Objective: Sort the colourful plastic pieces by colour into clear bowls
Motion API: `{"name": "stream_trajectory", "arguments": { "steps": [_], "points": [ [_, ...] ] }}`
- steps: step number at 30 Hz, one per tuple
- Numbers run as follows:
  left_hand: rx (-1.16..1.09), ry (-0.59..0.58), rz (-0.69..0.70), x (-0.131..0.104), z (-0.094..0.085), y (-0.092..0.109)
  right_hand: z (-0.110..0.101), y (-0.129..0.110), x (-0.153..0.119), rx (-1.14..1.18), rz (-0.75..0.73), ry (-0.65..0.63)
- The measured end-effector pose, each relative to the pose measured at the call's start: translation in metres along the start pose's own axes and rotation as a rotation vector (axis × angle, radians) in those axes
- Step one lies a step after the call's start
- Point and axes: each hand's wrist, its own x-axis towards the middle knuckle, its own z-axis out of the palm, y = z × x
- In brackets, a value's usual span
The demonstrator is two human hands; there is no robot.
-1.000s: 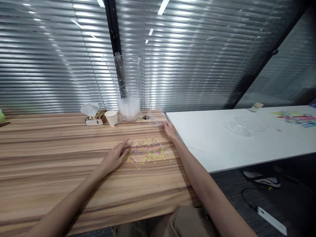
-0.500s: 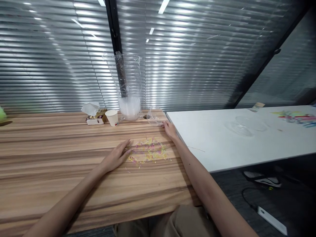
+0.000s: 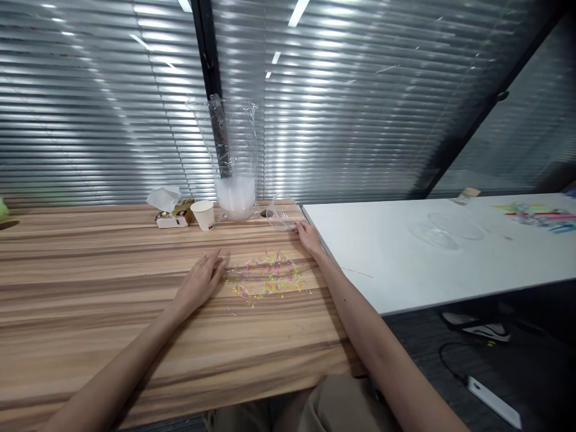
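My right hand (image 3: 309,237) pinches the edge of a clear plastic bowl (image 3: 281,213), which lies tipped on its side near the table's right edge. On the wood-grain table (image 3: 135,336), a loose spread of small, thin yellow, pink and purple shreds (image 3: 272,273) lies between my hands. To the left of these shreds rests my left hand (image 3: 202,277), fingers stretched out and holding nothing. A few stray bits lie near its fingertips.
At the back stand a tissue box (image 3: 173,219), a paper cup (image 3: 204,216) and a stack of clear bowls (image 3: 236,197) in a plastic bag. Adjoining on the right, a white table (image 3: 360,234) bears clear lids (image 3: 438,231) and coloured strips (image 3: 540,217).
My left hand has drawn back a little to the left, away from the shreds. The right hand and the bowl have stayed nearly in place.
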Motion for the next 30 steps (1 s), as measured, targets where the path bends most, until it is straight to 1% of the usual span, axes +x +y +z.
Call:
{"name": "stream_trajectory", "arguments": {
  "steps": [5, 9, 11, 14, 16, 19, 24, 30],
  "points": [
    [0.069, 0.128, -0.016, 0.002, -0.010, 0.001, 0.000, 0.000, 0.000, -0.019, 0.013, -0.014],
    [0.047, 0.153, 0.023, 0.003, -0.010, -0.001, 0.000, 0.004, 0.000, -0.043, 0.006, -0.017],
    [0.038, 0.134, 0.067, 0.004, -0.006, -0.004, 0.001, 0.006, -0.001, -0.059, 0.001, -0.018],
    [0.041, 0.044, 0.115, 0.005, -0.001, -0.009, 0.001, 0.009, -0.001, -0.093, 0.005, -0.024],
    [0.036, -0.015, 0.117, 0.005, 0.002, -0.011, 0.001, 0.010, -0.001, -0.106, 0.010, -0.029],
    [0.032, -0.065, 0.103, 0.005, 0.003, -0.013, 0.001, 0.008, -0.001, -0.112, 0.004, -0.037],
    [0.058, -0.122, 0.088, 0.003, 0.004, -0.014, -0.001, -0.001, 0.000, -0.102, -0.009, -0.045],
    [0.080, -0.140, 0.067, 0.004, 0.003, -0.013, -0.005, -0.016, 0.000, -0.071, 0.004, -0.066]
  ]
}}
